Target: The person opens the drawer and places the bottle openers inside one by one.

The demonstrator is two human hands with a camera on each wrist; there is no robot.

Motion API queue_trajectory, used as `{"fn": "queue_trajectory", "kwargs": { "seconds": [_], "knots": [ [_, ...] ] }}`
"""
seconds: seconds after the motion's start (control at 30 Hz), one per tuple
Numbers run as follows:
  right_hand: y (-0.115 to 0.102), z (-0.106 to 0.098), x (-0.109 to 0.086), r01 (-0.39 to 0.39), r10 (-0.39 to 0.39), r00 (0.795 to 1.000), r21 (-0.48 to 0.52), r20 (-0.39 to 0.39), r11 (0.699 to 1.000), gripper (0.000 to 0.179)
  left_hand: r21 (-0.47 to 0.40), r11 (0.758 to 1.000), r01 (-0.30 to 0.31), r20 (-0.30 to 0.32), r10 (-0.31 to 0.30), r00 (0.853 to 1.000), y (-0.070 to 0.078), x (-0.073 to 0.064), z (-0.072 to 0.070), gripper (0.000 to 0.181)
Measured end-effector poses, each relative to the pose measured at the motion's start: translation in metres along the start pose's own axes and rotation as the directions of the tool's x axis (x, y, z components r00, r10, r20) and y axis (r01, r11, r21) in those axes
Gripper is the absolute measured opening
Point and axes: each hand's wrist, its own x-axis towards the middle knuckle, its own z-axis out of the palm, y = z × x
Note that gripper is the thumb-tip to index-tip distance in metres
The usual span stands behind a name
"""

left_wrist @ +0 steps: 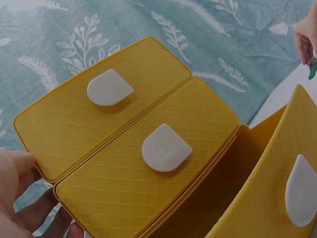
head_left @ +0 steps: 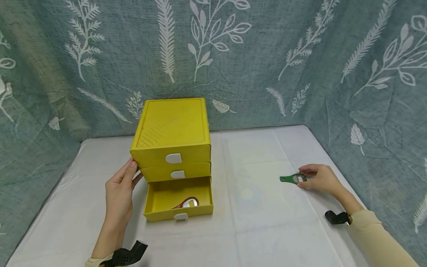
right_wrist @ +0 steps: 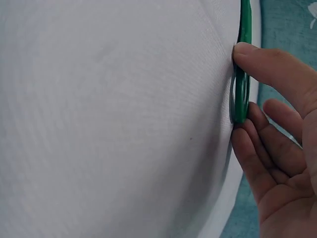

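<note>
A yellow drawer cabinet (head_left: pixel 173 124) with white pull tabs stands left of centre, its bottom drawer (head_left: pixel 156 216) pulled out. In that drawer lies a bottle opener with a red-brown rim (head_left: pixel 190 202). My left hand (head_left: pixel 119 196) rests against the cabinet's left side, fingertips at the front corner; the left wrist view shows fingers (left_wrist: pixel 43 210) along that edge, partly hidden behind it. Over at the right, my right hand (head_left: pixel 320 180) pinches the round head of a green bottle opener (head_left: pixel 288 179) between thumb and fingers. In the right wrist view the opener (right_wrist: pixel 241 89) appears edge-on, close to the white cloth.
A white cloth (head_left: pixel 253 237) covers the table. Behind and at both sides hangs a blue-green curtain (head_left: pixel 247 85) with white leaf prints. The upper two drawers (head_left: pixel 197 152) are closed. Each wrist wears a black camera (head_left: pixel 125 256).
</note>
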Motion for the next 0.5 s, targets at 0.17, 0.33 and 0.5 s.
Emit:
{"fn": "queue_trajectory", "kwargs": {
  "seconds": [0.17, 0.33, 0.5],
  "knots": [
    [0.000, 0.001, 0.000, 0.005, -0.005, 1.000, -0.001, -0.020, 1.000, 0.058, 0.015, 1.000, -0.011, -0.007, 0.011, 1.000, 0.000, -0.001, 0.000, 0.045],
    [-0.004, 0.004, 0.001, 0.014, -0.014, 0.999, 0.001, -0.051, 1.000, 0.056, 0.033, 0.999, -0.023, 0.002, 0.023, 1.000, -0.002, -0.001, 0.000, 0.047],
    [-0.015, 0.008, 0.003, -0.007, 0.008, 0.997, 0.015, -0.075, 1.000, 0.056, 0.028, 0.999, -0.021, 0.006, 0.021, 1.000, -0.002, -0.001, -0.001, 0.048]
  ]
}}
